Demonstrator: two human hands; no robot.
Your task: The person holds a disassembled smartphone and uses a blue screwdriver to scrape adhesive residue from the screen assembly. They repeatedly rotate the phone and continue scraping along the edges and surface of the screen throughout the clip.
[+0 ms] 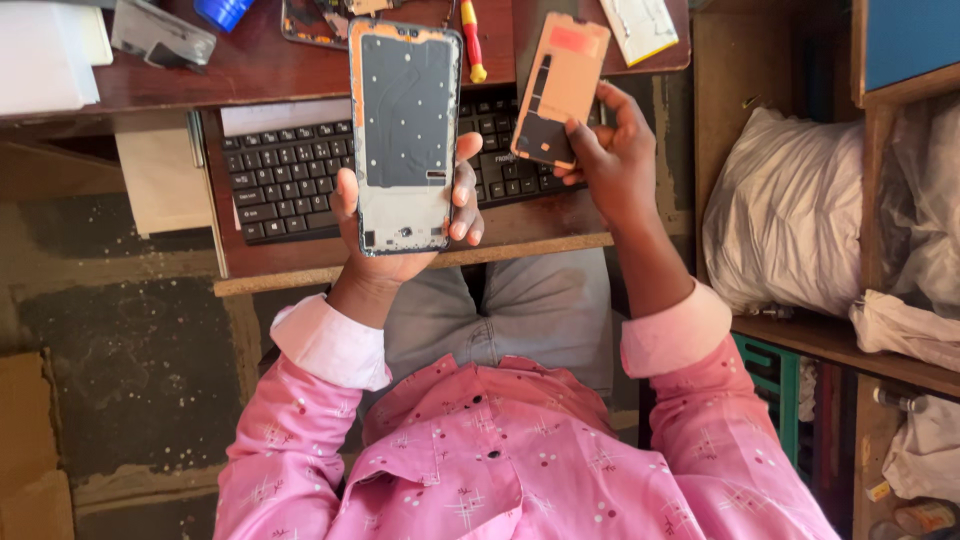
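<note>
Pink sleeves [300, 440] frame both hands above the keyboard [290, 180]. Left hand [400, 235] grips the upright phone frame [405, 135]; right hand [610, 160] pinches the copper-coloured panel [560, 85] just beside it, long axes nearly parallel.

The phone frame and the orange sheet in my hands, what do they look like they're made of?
The phone frame in the left hand looks like pale plastic or light metal around a dark matte inner plate, dotted with small holes. The orange sheet in the right hand looks like thin, flat, copper-toned film or foil with a black patch; its dull sheen leaves that open.
</note>
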